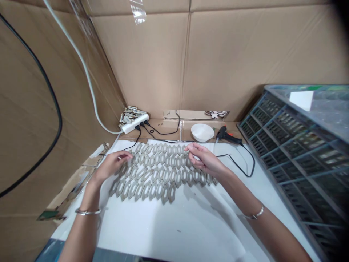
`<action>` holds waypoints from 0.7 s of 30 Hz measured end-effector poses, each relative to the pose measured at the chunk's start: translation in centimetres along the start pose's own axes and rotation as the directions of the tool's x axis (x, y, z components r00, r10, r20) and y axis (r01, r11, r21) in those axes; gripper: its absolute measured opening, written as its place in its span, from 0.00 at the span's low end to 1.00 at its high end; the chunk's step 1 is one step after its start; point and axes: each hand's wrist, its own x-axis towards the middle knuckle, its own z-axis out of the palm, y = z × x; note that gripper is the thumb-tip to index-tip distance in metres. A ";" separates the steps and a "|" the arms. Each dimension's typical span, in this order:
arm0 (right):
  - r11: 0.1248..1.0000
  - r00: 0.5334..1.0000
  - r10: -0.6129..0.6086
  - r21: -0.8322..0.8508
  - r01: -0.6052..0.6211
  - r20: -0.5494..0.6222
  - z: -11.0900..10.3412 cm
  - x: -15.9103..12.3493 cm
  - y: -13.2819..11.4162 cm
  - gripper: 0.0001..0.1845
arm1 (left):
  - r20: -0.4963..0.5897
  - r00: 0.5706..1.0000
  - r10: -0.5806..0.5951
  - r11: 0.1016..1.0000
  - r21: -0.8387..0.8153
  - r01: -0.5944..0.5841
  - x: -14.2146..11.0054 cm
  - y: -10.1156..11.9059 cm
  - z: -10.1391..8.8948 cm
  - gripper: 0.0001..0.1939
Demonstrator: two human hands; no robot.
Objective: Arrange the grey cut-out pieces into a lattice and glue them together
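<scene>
A lattice of several small grey-brown wooden links [156, 171] lies spread on a white sheet [174, 225]. My left hand [113, 164] rests on the lattice's left edge, its fingers curled and pinched on a link there. My right hand [203, 160] is over the lattice's upper right part, fingertips pinched on a link. Both wrists wear thin metal bangles.
Cardboard walls enclose the bench. At the back lie a white power strip [135, 123], a pile of wooden pieces [130, 112], a white bowl [202, 132] and a black glue gun [227, 135] with its cord. A dark plastic crate [300, 145] stands at right.
</scene>
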 end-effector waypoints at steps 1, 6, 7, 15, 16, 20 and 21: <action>1.000 1.000 0.010 -0.003 -0.010 0.007 0.0 0.0 0.1 0.15 | 0.022 1.000 -0.019 1.000 0.015 0.019 0.0 -0.9 -0.7 0.20; 0.999 0.999 0.042 -0.031 -0.041 0.021 0.1 0.1 0.4 0.15 | 0.124 0.990 -0.066 0.997 0.053 0.059 -0.4 -3.6 -2.0 0.24; 0.998 0.999 0.045 -0.035 -0.044 0.021 0.1 0.2 0.3 0.15 | 0.131 0.989 -0.072 0.996 0.057 0.065 -0.5 -3.9 -2.1 0.24; 0.996 0.997 0.068 -0.059 -0.066 0.027 -0.2 0.2 0.2 0.15 | 0.148 0.981 -0.129 0.989 0.090 0.116 -0.9 -4.7 -2.6 0.27; 0.996 0.997 0.069 -0.062 -0.067 0.028 -0.2 0.2 0.2 0.15 | 0.148 0.981 -0.129 0.989 0.089 0.116 -0.9 -4.6 -2.6 0.27; 0.995 0.997 0.069 -0.070 -0.067 0.031 -0.1 0.2 0.3 0.15 | 0.139 0.983 -0.120 0.991 0.069 0.111 -0.9 -4.1 -2.6 0.26; 0.995 0.997 0.071 -0.072 -0.068 0.031 -0.1 0.1 0.3 0.15 | 0.135 0.984 -0.118 0.992 0.061 0.111 -0.8 -4.0 -2.6 0.26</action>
